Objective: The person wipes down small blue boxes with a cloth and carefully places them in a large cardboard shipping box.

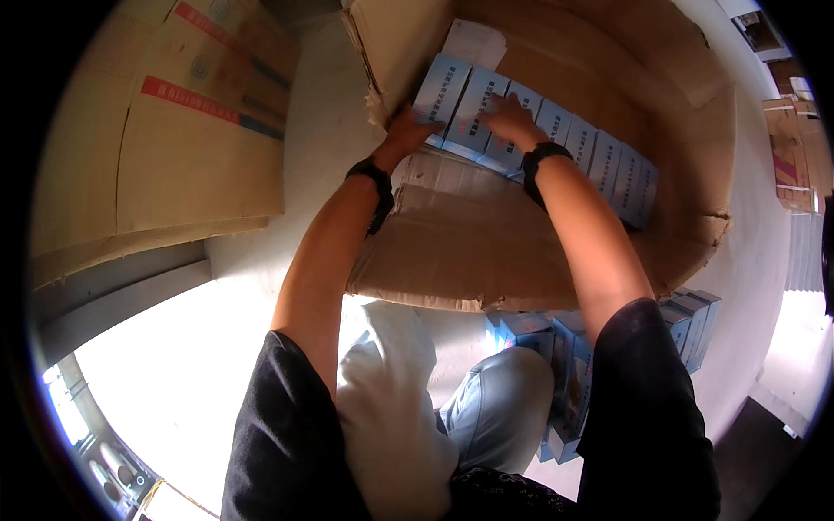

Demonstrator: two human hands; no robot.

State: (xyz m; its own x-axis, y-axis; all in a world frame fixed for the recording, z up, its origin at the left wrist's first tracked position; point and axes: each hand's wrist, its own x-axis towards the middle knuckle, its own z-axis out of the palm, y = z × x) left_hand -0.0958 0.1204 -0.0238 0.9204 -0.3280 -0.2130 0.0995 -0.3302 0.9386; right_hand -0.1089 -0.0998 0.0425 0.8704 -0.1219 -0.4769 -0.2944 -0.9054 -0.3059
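A row of several slim blue-and-white boxes [469, 108] stands inside a large open cardboard carton [469, 260]. My left hand [407, 135] is at the left end of the row, its thumb across the near lower corner of the leftmost box [443, 87] and its fingers along the box's left side, partly hidden by the carton wall. Over the second and third boxes rests my right hand [514, 122], fingers spread and touching their tops. Dark bands circle both wrists. A pale sheet or flap [476, 42] lies behind the left boxes.
More blue boxes [569, 373] are stacked on the floor by my knee [504, 404], and others [692, 321] stand beyond my right arm. Large closed cartons [191, 165] rise at the left. Further cartons [795, 156] are at the far right. The open carton's torn rim surrounds my forearms.
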